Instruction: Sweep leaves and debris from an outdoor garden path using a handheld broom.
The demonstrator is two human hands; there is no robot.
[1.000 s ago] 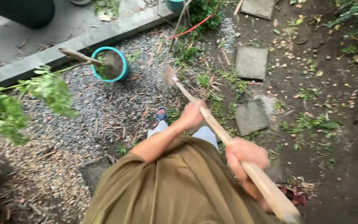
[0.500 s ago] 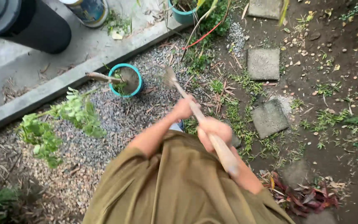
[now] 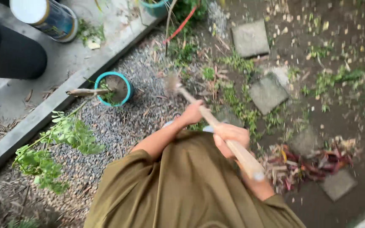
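Note:
Both my hands grip a long wooden-handled garden tool [image 3: 210,120]. My left hand [image 3: 193,113] holds the handle further down, toward the head. My right hand [image 3: 230,136] holds it near the upper end. The blurred tool head [image 3: 172,84] is down over the grey gravel [image 3: 119,122], close to a teal plant pot [image 3: 115,88] with a cut woody stem. My olive-green shirt [image 3: 182,185] fills the lower middle of the view.
A concrete curb [image 3: 51,105] runs along the gravel's left side, with a black cylinder [image 3: 9,52] and a paint can [image 3: 47,17] behind it. Square paving stones [image 3: 250,38] lie in the weedy soil. Red dead leaves [image 3: 313,162] lie on the right. A leafy branch [image 3: 60,139] hangs on the left.
My right hand slid up the handle toward my left hand, then the pair stayed close. The tool head swung from the gravel's middle toward the teal pot. The view tilted and blurred.

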